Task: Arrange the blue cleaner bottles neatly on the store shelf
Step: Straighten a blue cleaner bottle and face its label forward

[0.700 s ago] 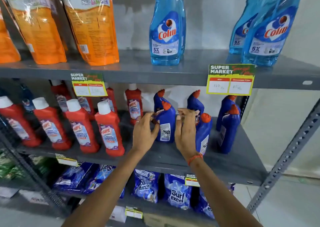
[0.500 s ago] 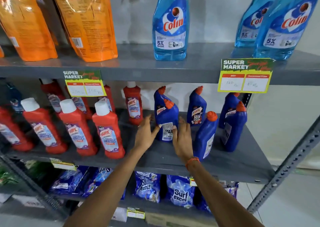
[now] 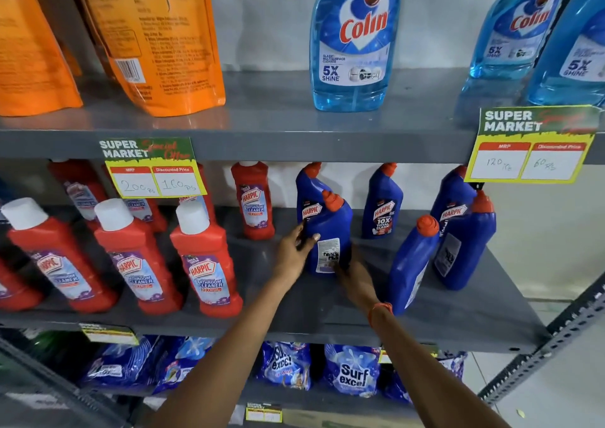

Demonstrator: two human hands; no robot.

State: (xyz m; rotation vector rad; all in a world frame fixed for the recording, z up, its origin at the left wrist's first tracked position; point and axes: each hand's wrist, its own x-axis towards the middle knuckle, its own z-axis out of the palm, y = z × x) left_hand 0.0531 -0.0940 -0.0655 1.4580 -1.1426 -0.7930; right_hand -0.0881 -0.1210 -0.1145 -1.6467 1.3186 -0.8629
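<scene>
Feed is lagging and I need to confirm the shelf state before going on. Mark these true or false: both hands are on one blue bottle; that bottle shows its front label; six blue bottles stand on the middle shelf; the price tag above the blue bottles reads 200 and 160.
1. Both hands are on one blue bottle. True: the left hand and right hand flank the front blue bottle.
2. It shows its front label. False: its barcode side faces out.
3. Six blue bottles stand on the middle shelf. True.
4. The right price tag reads 200 and 160. False: 120 and 60.
</scene>
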